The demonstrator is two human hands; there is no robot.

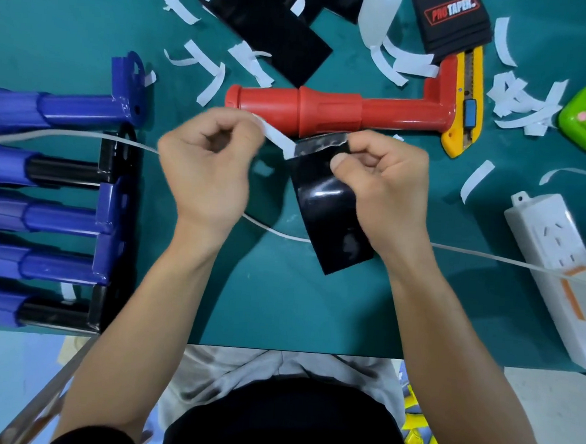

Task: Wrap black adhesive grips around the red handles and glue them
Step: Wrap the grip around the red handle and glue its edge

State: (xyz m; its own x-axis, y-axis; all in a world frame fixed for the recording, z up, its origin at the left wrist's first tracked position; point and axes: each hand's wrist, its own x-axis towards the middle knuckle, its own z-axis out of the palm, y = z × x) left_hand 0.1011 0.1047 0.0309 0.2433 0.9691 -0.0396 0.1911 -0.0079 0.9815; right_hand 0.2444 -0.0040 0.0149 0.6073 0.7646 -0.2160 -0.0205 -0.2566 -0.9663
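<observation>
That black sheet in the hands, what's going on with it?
A person is peeling the white backing strip off a black adhesive grip. The right hand pinches the grip's top edge, and the left hand pulls the strip off to the side. The red handle lies bare on the green table just beyond the hands, not yet wrapped. Peeled white strips lie scattered around, and a yellow utility knife rests by the handle's right end.

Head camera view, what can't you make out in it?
All in the head view.
Backing strip: its end is hidden inside the left hand.
Black grip: one side is covered by the right hand.
Blue handles: cut off by the left edge.
Green timer: cut off by the right edge.
</observation>
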